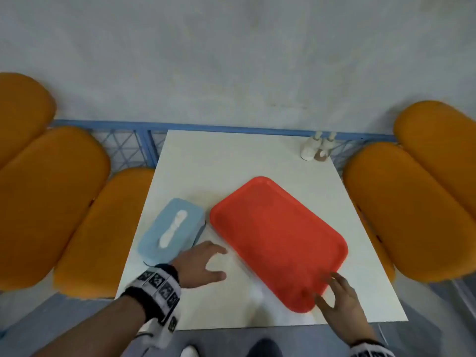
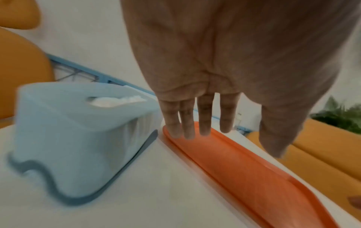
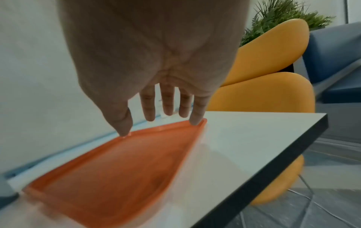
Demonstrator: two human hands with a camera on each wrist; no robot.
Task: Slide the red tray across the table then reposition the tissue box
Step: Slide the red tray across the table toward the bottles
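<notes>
1. You are standing over a white square surface (image 1: 185, 176) whose far edge is sitting against a pale wall; the red tray (image 1: 278, 238) is serving as your landmark, lying skewed on the surface toward its right half.
2. The pale blue tissue box (image 1: 172, 229) is resting just left of the tray, near it but apart, with a white tissue showing in its top slot.
3. Your left hand (image 1: 199, 264) is hovering between the tissue box and the tray's left edge, its fingers (image 2: 204, 117) straight, slightly apart and gripping nothing.
4. Your right hand (image 1: 337, 297) is sitting at the tray's near corner, fingers (image 3: 199, 111) spread and extended; whether the tips are touching the rim cannot be told.
5. Two small white bottles (image 1: 316, 148) are standing well beyond the tray's far end, at the surface's far right corner.
6. Orange seats (image 1: 401, 207) are flanking the surface on both sides of the tray, and a green plant (image 3: 281, 18) is showing behind the right-hand seats.
</notes>
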